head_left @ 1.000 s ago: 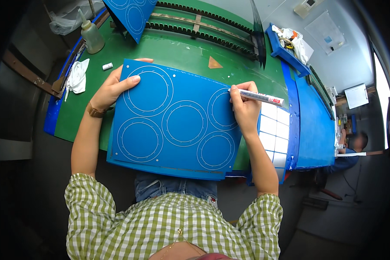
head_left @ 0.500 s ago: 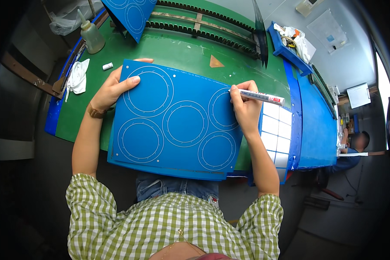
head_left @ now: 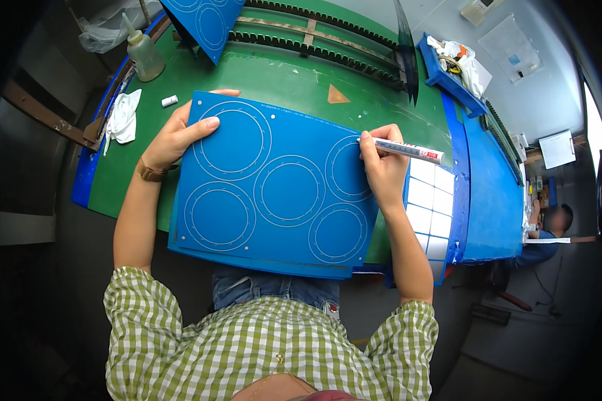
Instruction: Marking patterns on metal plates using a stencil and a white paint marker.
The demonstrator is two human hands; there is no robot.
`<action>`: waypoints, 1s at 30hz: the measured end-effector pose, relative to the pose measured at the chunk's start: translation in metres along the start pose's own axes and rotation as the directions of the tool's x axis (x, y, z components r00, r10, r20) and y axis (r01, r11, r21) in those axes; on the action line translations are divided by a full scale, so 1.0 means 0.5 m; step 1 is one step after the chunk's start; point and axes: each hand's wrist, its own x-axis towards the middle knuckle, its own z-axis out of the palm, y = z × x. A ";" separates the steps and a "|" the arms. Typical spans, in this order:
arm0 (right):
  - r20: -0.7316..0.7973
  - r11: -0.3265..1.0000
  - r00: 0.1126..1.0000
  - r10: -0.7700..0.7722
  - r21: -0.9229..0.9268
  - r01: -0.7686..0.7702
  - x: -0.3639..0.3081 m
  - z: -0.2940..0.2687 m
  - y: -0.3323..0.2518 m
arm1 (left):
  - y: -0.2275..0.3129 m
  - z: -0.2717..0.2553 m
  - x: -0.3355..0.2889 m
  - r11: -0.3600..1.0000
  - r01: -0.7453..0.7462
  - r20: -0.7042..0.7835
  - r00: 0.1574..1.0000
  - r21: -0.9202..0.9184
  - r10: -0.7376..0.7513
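A worker's two bare hands, set apart, are busy at one blue board (head_left: 289,190) at the near edge of one green table (head_left: 274,80); clock positions run from the board's middle. Five white double rings mark the board, and the edge of at least one more blue sheet (head_left: 247,262) shows beneath. At 10 o'clock, the left hand (head_left: 184,134) clamps the upper left corner, thumb on the face. Toward 3 o'clock, the right hand (head_left: 386,160) grips one white marker (head_left: 414,151), its tip at the upper right edge; contact cannot be told. Around 10 o'clock sit one bottle (head_left: 145,60), one white cloth (head_left: 122,117) and one small white cylinder (head_left: 170,101). One ringed blue panel (head_left: 207,30) stands at 11, two toothed rails (head_left: 314,55) at 12, one orange triangle (head_left: 337,95) at 1 and one blue tray (head_left: 441,83) at 2. At 3, beyond a white grid (head_left: 420,194), is one co-worker (head_left: 540,250).
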 end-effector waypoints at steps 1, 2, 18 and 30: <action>0.003 1.000 1.000 -0.002 0.005 0.002 0.000 0.000 -0.001 | 0.000 0.000 0.000 1.000 0.001 0.002 1.000 0.007 -0.001; 0.000 1.000 1.000 0.000 -0.005 0.000 0.000 -0.001 -0.001 | 0.000 -0.001 0.000 1.000 0.000 0.005 1.000 0.007 0.000; -0.109 0.997 0.994 0.026 0.070 -0.019 -0.016 -0.076 -0.032 | 0.002 -0.002 0.001 1.000 0.012 0.009 1.000 -0.016 -0.012; -0.020 0.986 1.000 0.019 -0.166 -0.022 -0.083 -0.147 0.041 | -0.006 -0.021 0.013 0.912 0.025 -0.060 0.997 -0.409 -0.054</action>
